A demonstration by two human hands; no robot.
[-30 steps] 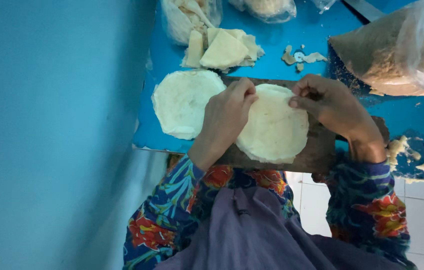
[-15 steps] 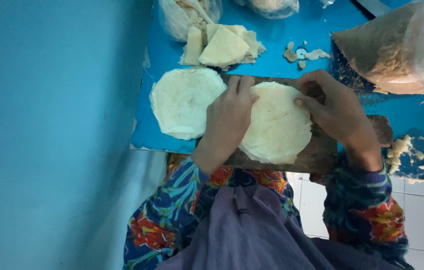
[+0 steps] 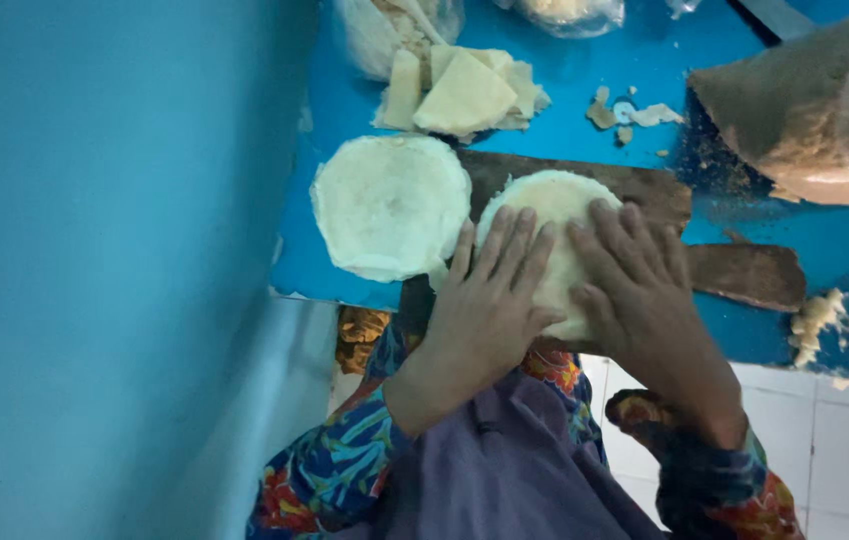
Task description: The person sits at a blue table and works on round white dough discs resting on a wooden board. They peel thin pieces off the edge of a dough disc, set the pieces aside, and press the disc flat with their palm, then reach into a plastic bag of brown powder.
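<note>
Pressing pale round dough disc, left hand, right hand flat

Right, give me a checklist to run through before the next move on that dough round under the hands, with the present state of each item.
1. Both hands on the round: left hand and right hand lie flat on the dough round, fingers spread. Ok.
2. Round backed by the wooden board: its far half lies on the board; its near edge is hidden by the hands. Cannot tell.
3. Second flat round kept apart: its right edge seems to meet the pressed round by the left fingers. Not ok.
4. Folded dough pieces out of the way: beyond the board, untouched. Ok.
5. Plastic bag out of the way: far right, away from both hands. Ok.
</note>
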